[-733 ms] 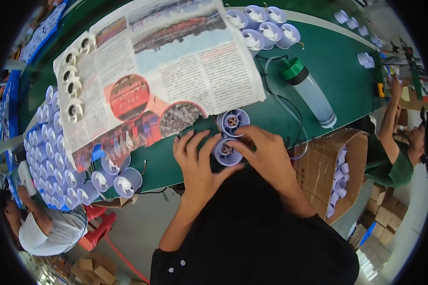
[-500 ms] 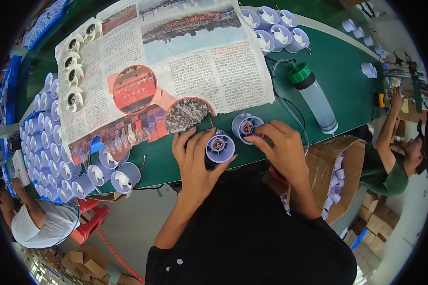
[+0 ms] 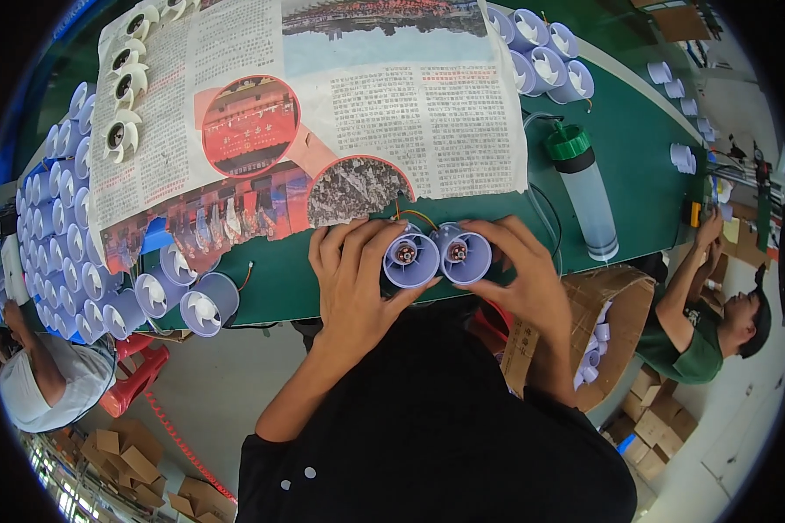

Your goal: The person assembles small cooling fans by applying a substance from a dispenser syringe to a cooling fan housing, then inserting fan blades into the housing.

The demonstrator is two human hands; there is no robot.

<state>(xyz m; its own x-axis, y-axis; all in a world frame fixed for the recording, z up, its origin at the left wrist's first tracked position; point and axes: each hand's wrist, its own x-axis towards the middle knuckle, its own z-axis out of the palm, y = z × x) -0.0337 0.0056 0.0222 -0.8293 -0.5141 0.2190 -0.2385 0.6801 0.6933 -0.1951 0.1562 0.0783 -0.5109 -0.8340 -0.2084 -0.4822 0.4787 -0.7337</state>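
Left hand curls around a pale lilac, round plastic housing, fingers along its outer wall and thumb at its near side; the right hand pinches a matching lilac plastic housing the same way, from the right. Both forearms slant inward from below, palms facing each other. The housings sit side by side at the near part of the green, flat worktop, mouths toward the camera; whether their rims touch is hard to tell. They look light, stiff and rather smooth, so the outer wall seems the place to hold; the copper-coloured motor core inside and the thin orange wire behind look delicate, best left unpressed. Beyond lie a printed newspaper sheet and a clear cylinder with a green cap.
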